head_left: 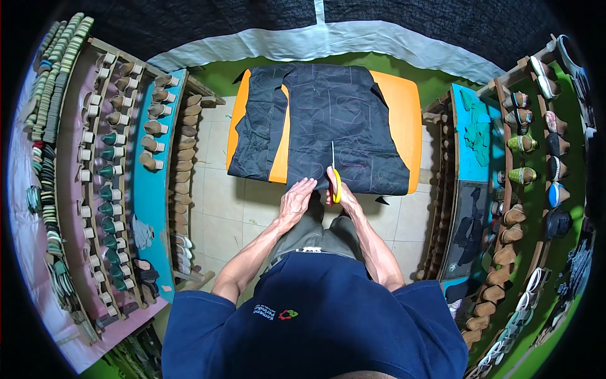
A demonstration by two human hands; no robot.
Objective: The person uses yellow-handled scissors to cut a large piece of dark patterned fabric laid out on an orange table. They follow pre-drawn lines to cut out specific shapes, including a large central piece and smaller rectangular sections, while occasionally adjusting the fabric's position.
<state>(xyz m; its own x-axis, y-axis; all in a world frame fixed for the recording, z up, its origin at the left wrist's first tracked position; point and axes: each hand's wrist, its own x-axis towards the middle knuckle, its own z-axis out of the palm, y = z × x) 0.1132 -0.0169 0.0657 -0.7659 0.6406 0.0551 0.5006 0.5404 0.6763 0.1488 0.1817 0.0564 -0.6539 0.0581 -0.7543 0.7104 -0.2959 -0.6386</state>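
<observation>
My right hand (341,196) grips yellow-handled scissors (336,184) at the near edge of a dark fabric sheet (328,120). The blades point away from me and lie over the cloth; how far they are apart is too small to tell. Faint curved outlines are drawn across the fabric. My left hand (299,201) rests flat on the near edge, left of the scissors, its fingers stretched out. A separate dark fabric piece (257,126) lies to the left, with a strip of orange table showing between the two. Both pieces cover most of the orange table (404,107).
Wooden racks with brown shoe lasts (183,151) and shoes stand at left; another rack with shoes (521,144) stands at right. Blue boards (146,196) lean along the racks. A dark curtain with a pale band (353,36) hangs beyond the table. Pale tiles (218,202) cover the floor.
</observation>
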